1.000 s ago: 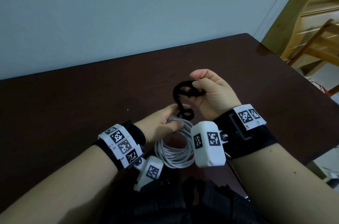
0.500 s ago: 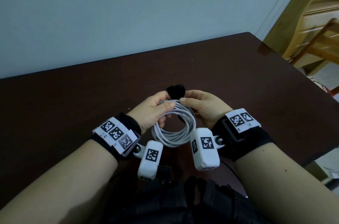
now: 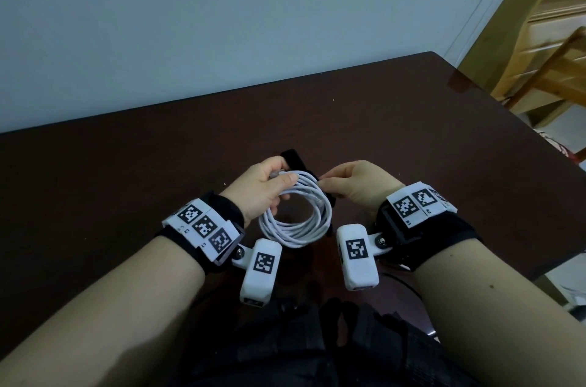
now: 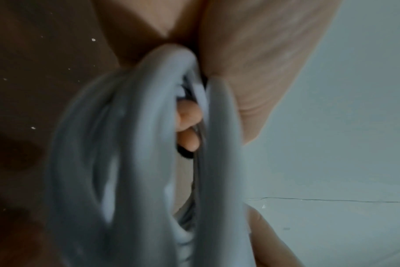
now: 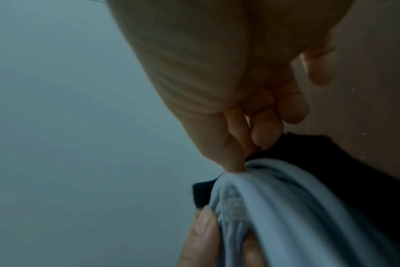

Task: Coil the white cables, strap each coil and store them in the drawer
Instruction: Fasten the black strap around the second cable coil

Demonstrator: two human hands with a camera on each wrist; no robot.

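Observation:
A coil of white cable point(image 3: 296, 215) hangs between both hands above the dark table point(image 3: 126, 164). My left hand point(image 3: 263, 187) grips the coil's upper left part, thumb over the strands; the loops point(image 4: 137, 144) fill the left wrist view, blurred. A black strap point(image 3: 293, 158) runs behind the top of the coil and comes down its right side. My right hand point(image 3: 348, 185) pinches that strap against the coil at the upper right. In the right wrist view the fingertips point(image 5: 263, 137) press the black strap point(image 5: 331, 171) by the white strands point(image 5: 274, 207).
The table's far edge meets a plain pale wall. A wooden chair or shelf frame point(image 3: 545, 37) stands off the table's right corner. My dark clothing point(image 3: 317, 348) lies at the near edge, below the forearms.
The right hand came down from holding the strap loop up in the air to the coil. The left hand turned the coil upward, and the strap now lies round its top.

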